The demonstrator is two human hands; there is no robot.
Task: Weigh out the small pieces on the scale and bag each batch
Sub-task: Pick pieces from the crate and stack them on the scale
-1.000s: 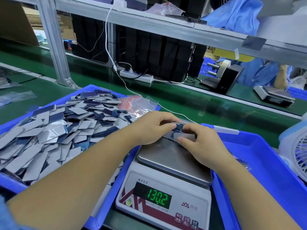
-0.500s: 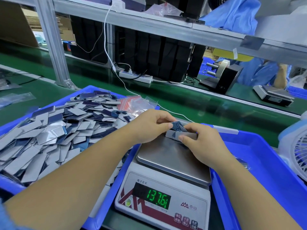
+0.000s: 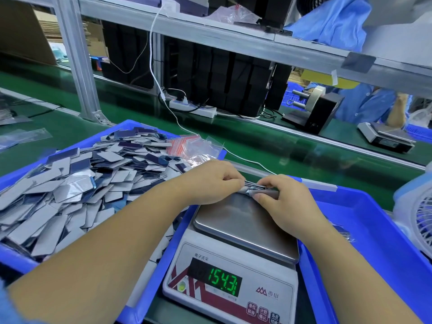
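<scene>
Mid-batch: my left hand [image 3: 214,181] and right hand [image 3: 284,202] both pinch a small stack [image 3: 256,188] of pieces at the far edge of the scale [image 3: 236,230] pan; display reads approx. 154.3. Still to do, by my reading: bag this batch w/ a bag [image 3: 194,148] from the far pile. Left bin [image 3: 14,256] is heaped w/ unweighed pieces, so most work remains.
</scene>
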